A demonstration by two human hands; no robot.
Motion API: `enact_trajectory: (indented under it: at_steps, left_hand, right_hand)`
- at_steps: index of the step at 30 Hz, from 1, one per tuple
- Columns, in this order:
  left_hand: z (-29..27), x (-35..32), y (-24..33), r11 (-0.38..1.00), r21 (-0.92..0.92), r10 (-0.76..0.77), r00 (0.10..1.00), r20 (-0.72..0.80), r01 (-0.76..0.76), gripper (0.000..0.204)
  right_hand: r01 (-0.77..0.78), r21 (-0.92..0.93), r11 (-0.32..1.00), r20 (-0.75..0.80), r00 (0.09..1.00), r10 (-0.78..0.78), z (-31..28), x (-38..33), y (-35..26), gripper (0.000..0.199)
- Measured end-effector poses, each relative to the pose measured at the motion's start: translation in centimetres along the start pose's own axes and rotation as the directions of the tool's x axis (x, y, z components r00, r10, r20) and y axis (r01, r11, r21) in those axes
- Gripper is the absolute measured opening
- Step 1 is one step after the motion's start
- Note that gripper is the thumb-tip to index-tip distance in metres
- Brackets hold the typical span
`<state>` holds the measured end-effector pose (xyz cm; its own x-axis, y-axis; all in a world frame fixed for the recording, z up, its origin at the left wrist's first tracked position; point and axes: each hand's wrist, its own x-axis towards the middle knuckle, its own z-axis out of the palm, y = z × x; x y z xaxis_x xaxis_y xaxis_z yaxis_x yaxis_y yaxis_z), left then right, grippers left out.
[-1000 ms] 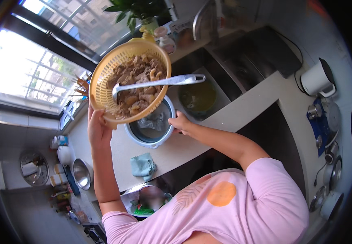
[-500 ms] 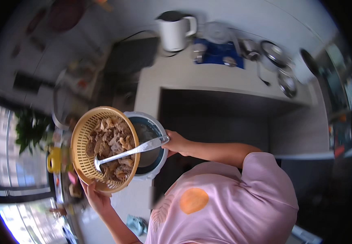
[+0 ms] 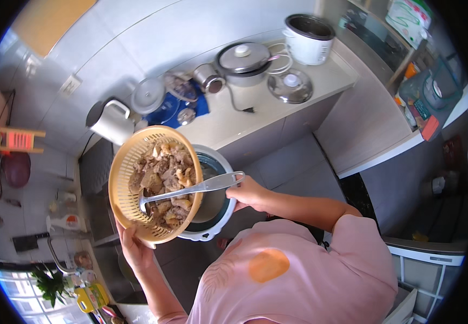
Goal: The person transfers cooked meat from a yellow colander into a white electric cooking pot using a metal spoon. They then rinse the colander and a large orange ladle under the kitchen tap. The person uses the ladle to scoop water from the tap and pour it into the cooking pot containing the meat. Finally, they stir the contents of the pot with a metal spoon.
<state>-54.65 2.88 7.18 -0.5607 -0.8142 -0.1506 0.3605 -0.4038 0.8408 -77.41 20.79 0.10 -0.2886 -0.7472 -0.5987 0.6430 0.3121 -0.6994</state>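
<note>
A tan plastic colander (image 3: 116, 178) full of chopped cooked meat pieces (image 3: 161, 173) is up in front of me. My left hand (image 3: 135, 248) is closed on the colander's lower left rim. Partly beneath it is a pale-rimmed basin (image 3: 227, 216), dark blue-green inside, with cloudy liquid showing. My right hand (image 3: 249, 193) grips the basin's right rim, its fingers partly hidden. A metal ladle (image 3: 201, 186) lies across both, its bowl among the meat and its handle end beside my right fingers.
Along the counter (image 3: 244, 125) stand a white kettle (image 3: 108, 121), a blue cloth (image 3: 163, 114) with lids, a lidded pan (image 3: 243, 60), a loose pot lid (image 3: 290, 86) and a rice cooker (image 3: 308, 43). A cabinet (image 3: 363, 116) is at right, a yellow jug (image 3: 91, 297) at lower left.
My view has turned toward the right, bringing the rice cooker and cabinet into sight. The colander, basin and ladle stay together in my hands.
</note>
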Motion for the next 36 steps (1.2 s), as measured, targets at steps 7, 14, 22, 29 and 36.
enact_trajectory:
  at_steps: [7, 14, 22, 29, 36]
  left_hand:
    - [15.1, 5.9, -7.0, 0.985, 0.042, -0.17, 0.963, 0.21, 0.164, 0.062]
    - [28.2, 11.9, -14.2, 0.953, 0.117, -0.304, 0.884, 0.355, 0.281, 0.065]
    - [40.2, 17.8, -23.5, 0.927, 0.147, -0.371, 0.784, 0.497, 0.346, 0.064]
    - [47.2, 19.9, -28.9, 0.902, 0.177, -0.422, 0.724, 0.545, 0.393, 0.065]
    - [50.8, 19.3, -34.2, 0.92, 0.15, -0.382, 0.738, 0.557, 0.363, 0.07]
  right_hand:
    - [0.118, 0.149, 0.982, -0.232, 0.969, -0.081, -13.9, -4.6, -4.3, 0.047]
    - [0.259, 0.245, 0.934, -0.504, 0.857, -0.105, -26.0, -7.5, -6.2, 0.047]
    - [0.378, 0.293, 0.878, -0.718, 0.694, -0.059, -35.8, -9.2, -10.9, 0.043]
    - [0.484, 0.356, 0.8, -0.773, 0.633, -0.038, -42.9, -8.4, -11.9, 0.037]
    - [0.48, 0.309, 0.821, -0.756, 0.647, -0.094, -50.4, -5.9, -11.9, 0.04]
